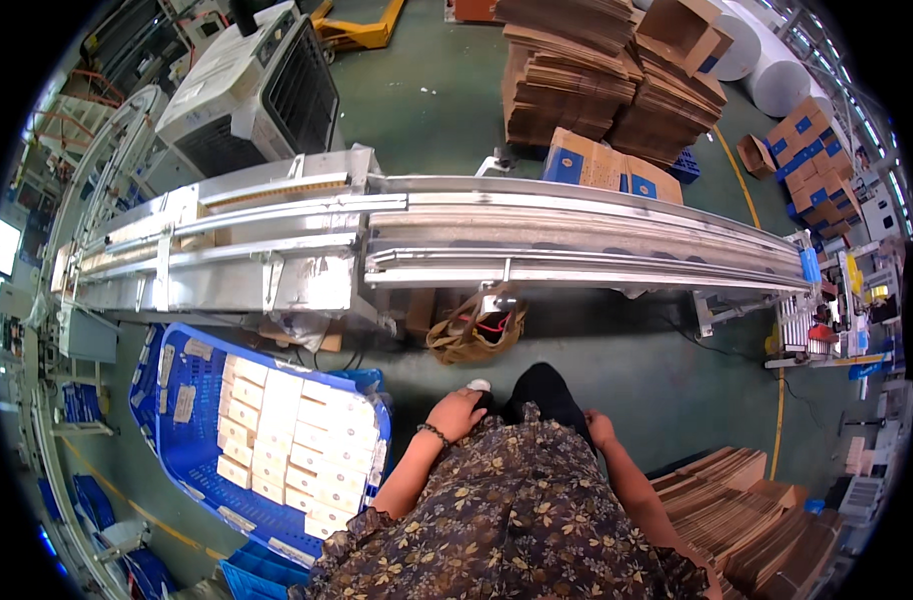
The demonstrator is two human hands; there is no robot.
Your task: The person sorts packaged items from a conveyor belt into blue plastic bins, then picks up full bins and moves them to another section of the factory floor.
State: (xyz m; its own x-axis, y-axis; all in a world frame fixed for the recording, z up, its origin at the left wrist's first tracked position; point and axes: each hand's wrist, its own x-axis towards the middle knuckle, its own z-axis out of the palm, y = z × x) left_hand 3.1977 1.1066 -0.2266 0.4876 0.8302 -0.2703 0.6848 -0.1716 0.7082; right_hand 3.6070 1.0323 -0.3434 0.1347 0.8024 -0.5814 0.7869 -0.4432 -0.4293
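Observation:
My left hand (457, 414), with a dark beaded bracelet (435, 434) at its wrist, hangs beside my black trousers at the hem of my flowered top (497, 490). Its fingers are loosely stretched and nothing shows in them. On the other side, my right hand (600, 428) hangs low against my trouser leg (544, 392); its fingers are mostly hidden. Left of me stands a blue plastic basket (182, 455) with rows of small white boxes (302, 435). In front runs a long metal conveyor (577, 230), apart from both hands.
A brown bag (475, 335) hangs below the conveyor's near edge. Flattened cardboard (717, 505) is piled at my right. Beyond the conveyor are cardboard stacks (567, 85), cartons (612, 165), an air cooler (242, 95) and a yellow pallet truck (362, 28). Cables lie on the green floor.

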